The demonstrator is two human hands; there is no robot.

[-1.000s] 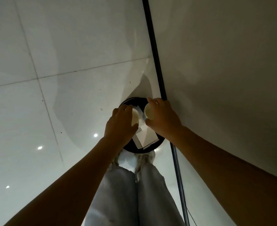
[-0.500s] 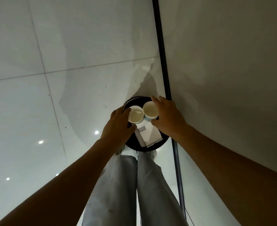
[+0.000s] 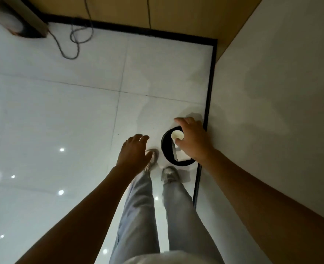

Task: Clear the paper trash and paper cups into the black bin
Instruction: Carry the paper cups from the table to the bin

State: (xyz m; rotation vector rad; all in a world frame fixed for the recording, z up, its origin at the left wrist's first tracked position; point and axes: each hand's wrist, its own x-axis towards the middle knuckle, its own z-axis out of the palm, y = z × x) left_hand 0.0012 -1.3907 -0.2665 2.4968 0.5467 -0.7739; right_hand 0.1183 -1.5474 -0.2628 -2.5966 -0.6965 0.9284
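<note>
The round black bin (image 3: 164, 147) stands on the white floor against the right wall. Inside it I see one white paper cup (image 3: 177, 135), mouth up, and folded white paper (image 3: 182, 156) beside it. My right hand (image 3: 194, 142) hovers over the bin with fingers spread and holds nothing; the cup shows between its thumb and forefinger, apart from both. My left hand (image 3: 135, 152) hangs left of the bin with loosely bent fingers, empty. A second cup is not visible.
The grey wall (image 3: 271, 92) with a black baseboard (image 3: 209, 88) runs along the right. A loose cable (image 3: 72, 37) and a dark object (image 3: 14, 23) lie at the far left. My legs and shoes (image 3: 169, 175) stand just before the bin.
Both hands let go of the cups they held over the bin. My left hand drew away to the left, my right hand opened above the bin, and my head rose.
</note>
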